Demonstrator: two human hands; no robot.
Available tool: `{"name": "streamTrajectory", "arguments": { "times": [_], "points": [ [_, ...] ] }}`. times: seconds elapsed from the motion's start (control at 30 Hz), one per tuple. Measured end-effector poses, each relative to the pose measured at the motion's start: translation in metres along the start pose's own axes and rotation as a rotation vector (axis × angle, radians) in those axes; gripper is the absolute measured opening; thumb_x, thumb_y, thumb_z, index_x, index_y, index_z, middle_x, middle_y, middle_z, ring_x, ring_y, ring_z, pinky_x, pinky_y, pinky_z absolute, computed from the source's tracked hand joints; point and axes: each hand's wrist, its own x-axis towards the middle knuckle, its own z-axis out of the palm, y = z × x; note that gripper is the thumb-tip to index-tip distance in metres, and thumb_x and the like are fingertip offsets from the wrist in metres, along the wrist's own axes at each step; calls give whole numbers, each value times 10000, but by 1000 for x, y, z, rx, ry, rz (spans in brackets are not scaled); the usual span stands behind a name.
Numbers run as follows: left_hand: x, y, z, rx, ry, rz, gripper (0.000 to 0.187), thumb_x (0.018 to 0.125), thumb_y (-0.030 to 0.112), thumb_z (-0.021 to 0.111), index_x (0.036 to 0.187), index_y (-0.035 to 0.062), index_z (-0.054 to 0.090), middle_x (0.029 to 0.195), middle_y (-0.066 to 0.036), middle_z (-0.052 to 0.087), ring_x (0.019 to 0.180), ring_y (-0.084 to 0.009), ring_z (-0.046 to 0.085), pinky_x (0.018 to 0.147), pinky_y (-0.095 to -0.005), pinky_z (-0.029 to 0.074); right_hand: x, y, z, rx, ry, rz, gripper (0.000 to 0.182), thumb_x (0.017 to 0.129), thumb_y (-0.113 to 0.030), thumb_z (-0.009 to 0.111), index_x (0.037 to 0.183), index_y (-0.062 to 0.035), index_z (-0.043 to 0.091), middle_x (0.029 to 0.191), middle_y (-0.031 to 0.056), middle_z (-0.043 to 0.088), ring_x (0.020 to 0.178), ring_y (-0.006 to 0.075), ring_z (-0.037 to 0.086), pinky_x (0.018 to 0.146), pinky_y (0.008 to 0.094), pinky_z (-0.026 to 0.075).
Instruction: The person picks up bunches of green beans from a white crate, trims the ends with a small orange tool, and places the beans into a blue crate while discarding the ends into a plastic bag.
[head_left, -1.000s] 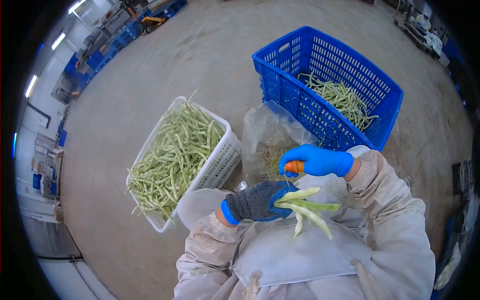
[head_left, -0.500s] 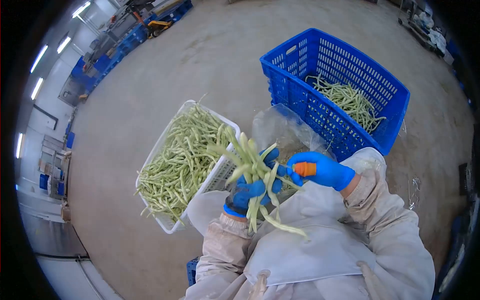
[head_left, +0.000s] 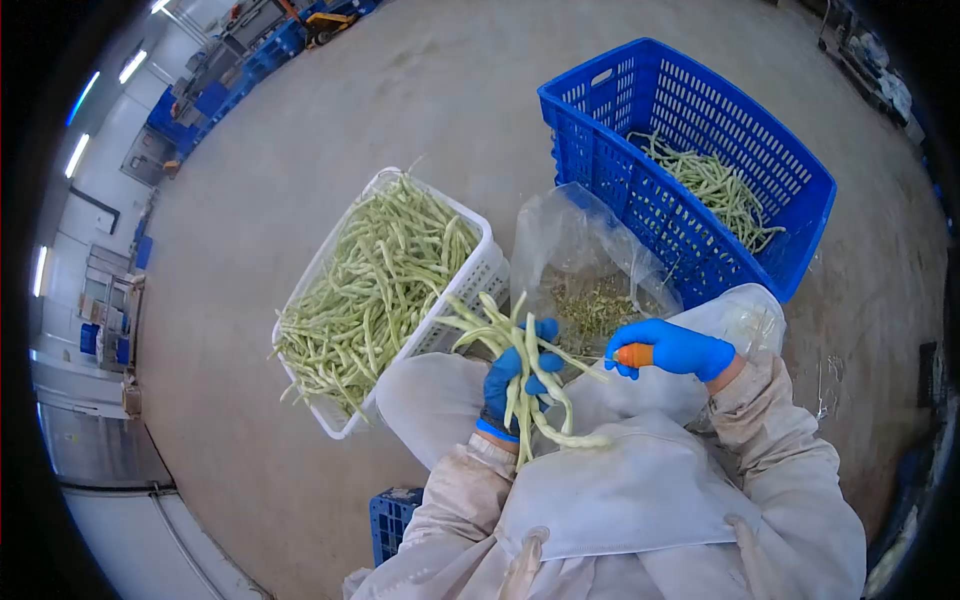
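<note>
A loose bunch of pale green beans [head_left: 520,365] lies across the palm of my left hand [head_left: 505,380], whose blue-gloved fingers are curled round it; the bean ends stick out on both sides. To the right, apart from the bunch, is my right hand [head_left: 680,350], also in a blue glove. It is closed, its fingers curled in at an orange thumb knife [head_left: 633,355] with a small pale tip. Below and between the hands, a clear plastic bag [head_left: 560,230] holds green bean scraps [head_left: 595,310].
A white crate [head_left: 487,262] heaped with beans stands to the left. Beyond the bag, a blue crate [head_left: 640,190] has fewer beans [head_left: 715,190] at its bottom. Part of another blue crate [head_left: 390,525] shows at lower left, beside my apron [head_left: 620,490].
My right hand has drawn away from the bunch, to the right. The left hand still holds the beans, now slightly lower. The view has shifted, showing more of the bag and its scraps.
</note>
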Motion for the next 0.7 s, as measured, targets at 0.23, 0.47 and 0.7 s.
{"name": "streamTrajectory", "arguments": {
  "times": [0.23,0.47,0.7],
  "points": [
    [-12,-5,13,128,-115,-68,662,765,173,684,1343,106,367,1087,-141,547,825,-263,558,516,-246,493,-23,-13,-9,-56,52,-4,178,926,-149,509,972,-5,602,787,44,575,720,113,520,667,271,447],
    [-34,-15,8,515,205,-319,697,747,199,715,1324,46,355,1056,-92,537,954,-256,570,715,-325,521,-31,-23,8,-184,-31,26,163,927,-146,510,977,-30,613,779,39,578,710,109,511,662,268,448],
    [-49,-6,-3,600,117,-288,688,763,182,692,1337,41,338,1112,-104,535,1034,-232,537,936,-425,425,-28,7,20,87,21,86,153,911,-130,539,954,-5,615,791,36,579,716,106,513,667,255,439]
  ]
}}
